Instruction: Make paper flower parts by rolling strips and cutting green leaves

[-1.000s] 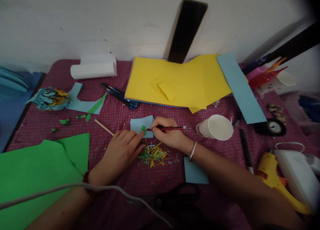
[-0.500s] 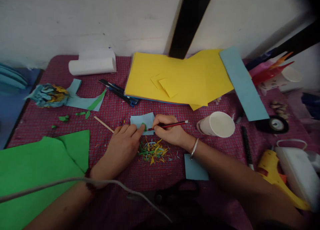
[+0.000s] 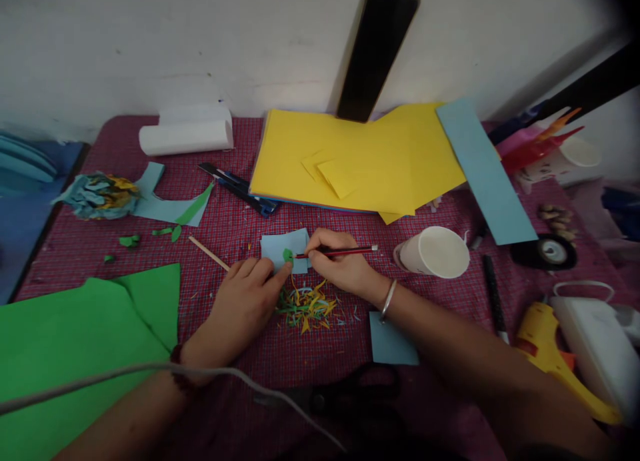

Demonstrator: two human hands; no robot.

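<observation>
A small light blue paper piece (image 3: 280, 246) lies on the red checked cloth with a tiny green leaf shape (image 3: 287, 255) on it. My left hand (image 3: 246, 304) rests on the cloth, its fingertips pressing the green shape down on the paper. My right hand (image 3: 338, 267) is closed in a pinch on a red pencil (image 3: 350, 251), whose tip touches the edge of the green shape. A heap of green and yellow paper shreds (image 3: 306, 305) lies just in front of both hands.
Yellow sheets (image 3: 350, 161) and a blue strip (image 3: 484, 171) lie behind. A white paper cup (image 3: 434, 252) lies on its side to the right, with a yellow glue gun (image 3: 553, 354) beyond. A green sheet (image 3: 75, 344) fills the left. Black scissors (image 3: 345, 394) lie near me.
The hands have stayed on the blue paper; the pencil has shifted only slightly around the green shape. The view has wobbled a little.
</observation>
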